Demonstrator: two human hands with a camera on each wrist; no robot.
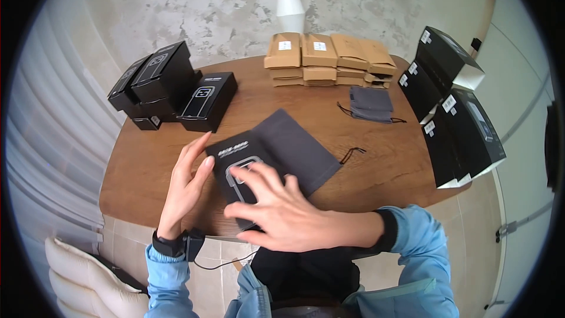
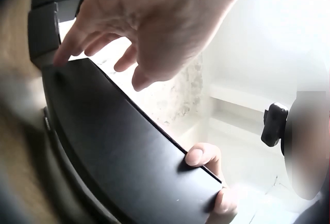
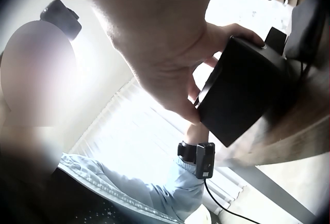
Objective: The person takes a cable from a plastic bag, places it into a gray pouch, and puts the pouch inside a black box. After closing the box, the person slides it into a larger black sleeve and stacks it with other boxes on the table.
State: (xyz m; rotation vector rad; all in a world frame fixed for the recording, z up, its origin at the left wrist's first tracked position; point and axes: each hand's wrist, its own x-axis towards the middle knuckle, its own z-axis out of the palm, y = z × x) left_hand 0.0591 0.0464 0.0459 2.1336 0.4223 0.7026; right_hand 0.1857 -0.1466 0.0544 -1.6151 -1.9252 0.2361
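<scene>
A black box (image 1: 228, 152) with white printing lies tilted near the table's front edge, against a flat dark grey drawstring pouch (image 1: 294, 147). My right hand (image 1: 288, 215) reaches over the box with spread fingers. The right wrist view shows that hand (image 3: 165, 53) gripping the box (image 3: 242, 92) across its width; its fingertips also lie on the box's edge in the left wrist view. Beside the box's left side is my left hand (image 1: 185, 185), fingers extended. In the left wrist view, a finger of this hand (image 2: 149, 33) touches a corner of the box (image 2: 124, 141).
Black boxes (image 1: 162, 76) are stacked at the back left, with more black boxes (image 1: 465, 123) at the right edge. Brown cardboard boxes (image 1: 321, 53) stand at the back. In front of them lies a smaller grey pouch (image 1: 371, 104) with black cords.
</scene>
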